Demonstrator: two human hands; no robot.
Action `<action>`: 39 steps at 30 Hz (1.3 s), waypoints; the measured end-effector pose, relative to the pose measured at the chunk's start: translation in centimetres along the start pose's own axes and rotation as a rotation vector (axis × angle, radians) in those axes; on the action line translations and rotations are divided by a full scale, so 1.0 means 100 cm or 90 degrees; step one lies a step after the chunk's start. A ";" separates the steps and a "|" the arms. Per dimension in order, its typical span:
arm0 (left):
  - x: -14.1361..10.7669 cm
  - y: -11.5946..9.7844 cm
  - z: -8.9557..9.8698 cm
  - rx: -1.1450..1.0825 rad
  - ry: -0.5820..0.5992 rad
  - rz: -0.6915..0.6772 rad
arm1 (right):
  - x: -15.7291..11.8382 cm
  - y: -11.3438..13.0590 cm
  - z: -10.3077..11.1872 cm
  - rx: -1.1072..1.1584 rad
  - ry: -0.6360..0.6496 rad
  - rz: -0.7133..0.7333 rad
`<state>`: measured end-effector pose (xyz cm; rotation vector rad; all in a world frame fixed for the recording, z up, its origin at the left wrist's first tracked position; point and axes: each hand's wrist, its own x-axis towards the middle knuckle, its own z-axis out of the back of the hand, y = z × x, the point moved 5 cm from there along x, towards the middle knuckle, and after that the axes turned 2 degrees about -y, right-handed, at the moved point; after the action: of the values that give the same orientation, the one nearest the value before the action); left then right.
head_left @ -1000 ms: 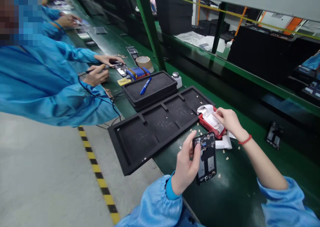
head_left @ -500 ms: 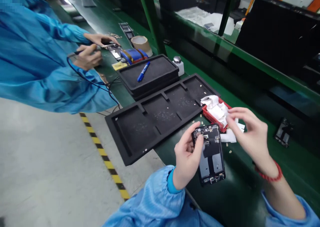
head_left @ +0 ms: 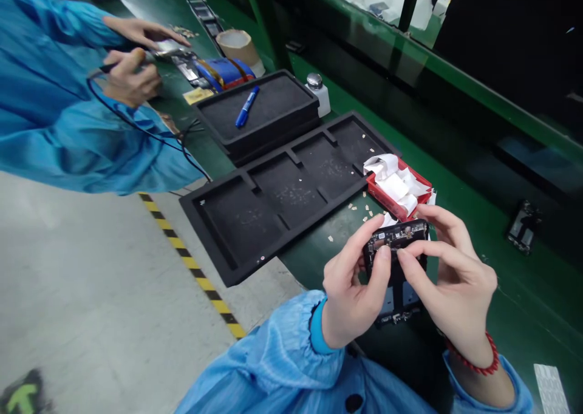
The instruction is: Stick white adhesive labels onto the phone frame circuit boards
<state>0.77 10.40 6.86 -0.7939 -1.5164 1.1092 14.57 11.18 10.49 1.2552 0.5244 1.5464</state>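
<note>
The left hand (head_left: 353,286) clamps between thumb and fingers a black rectangular phone assembly (head_left: 395,273), seemingly unfinished with circuitry bare, while the right hand (head_left: 460,283), fingers bent, touches its face, any pinched part unclear, above the green table (head_left: 523,308).

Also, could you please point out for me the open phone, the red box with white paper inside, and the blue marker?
Open phone (head_left: 396,273): head view, on its black middle part.
Red box (head_left: 383,201): head view, on its side wall.
Blue marker (head_left: 247,107): head view, on its barrel.
</note>
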 end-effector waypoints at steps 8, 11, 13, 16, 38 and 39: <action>0.000 -0.010 0.002 -0.051 0.049 0.030 | -0.005 0.006 0.002 -0.015 -0.071 0.017; 0.000 -0.012 0.002 -0.067 0.042 0.012 | -0.005 0.007 0.001 -0.014 -0.084 0.021; 0.000 -0.012 0.001 -0.085 0.037 0.000 | -0.004 0.009 0.001 -0.016 -0.090 0.030; 0.002 -0.013 -0.003 -0.097 0.021 -0.017 | -0.004 0.010 0.001 -0.020 -0.092 0.038; 0.003 -0.017 -0.003 0.016 -0.043 -0.034 | 0.000 0.001 0.006 0.083 -0.050 -0.007; 0.002 -0.018 -0.004 0.018 -0.043 -0.040 | 0.000 0.001 0.005 0.092 -0.049 -0.011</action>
<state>1.19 10.09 8.63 -0.6915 -1.5682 1.1175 15.01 11.02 10.72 1.4110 0.6034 1.4602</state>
